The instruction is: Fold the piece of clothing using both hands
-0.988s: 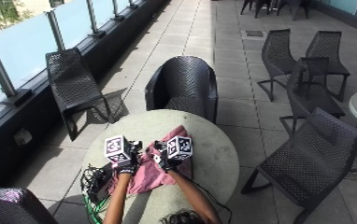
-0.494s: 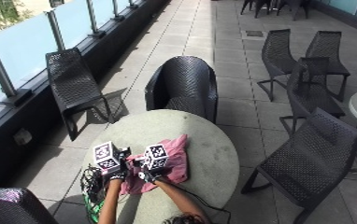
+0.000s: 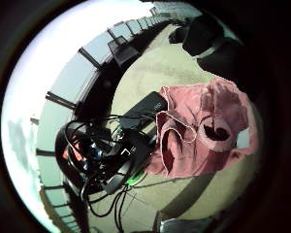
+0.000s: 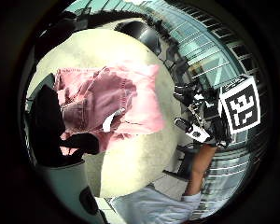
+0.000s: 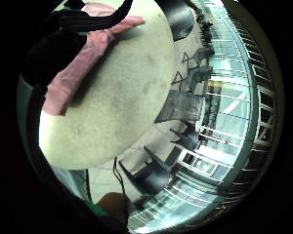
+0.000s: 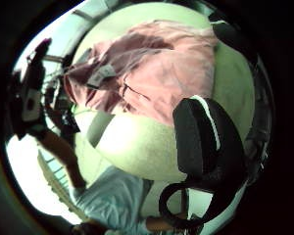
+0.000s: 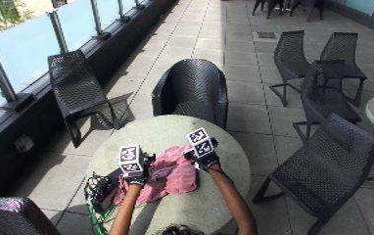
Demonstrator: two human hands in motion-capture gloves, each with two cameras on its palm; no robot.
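A crumpled pink garment [image 7: 167, 178] lies on the round pale table [image 7: 226, 147], its waistband and label turned up [image 4: 107, 105]. My left hand [image 7: 135, 176] hovers over the garment's left edge, and my right hand [image 7: 204, 159] is at its far right edge. Both palm cameras look down on the whole garment [image 6: 152, 78] from a little above. My left fingers [image 4: 49, 126] show dark in front of the cloth, and my right thumb [image 6: 203, 139] stands off it over bare table. Neither hand grips the cloth [image 3: 203, 128].
A black device with tangled cables [image 7: 102, 188] sits at the table's left edge beside the garment. A black wicker chair [image 7: 190, 90] stands behind the table, another [image 7: 324, 166] to its right, and one [image 7: 76, 88] by the glass railing.
Both hands had moved toward the near left of the table. Now they have spread apart: the right hand is farther right and away, the left is back over the garment's left edge.
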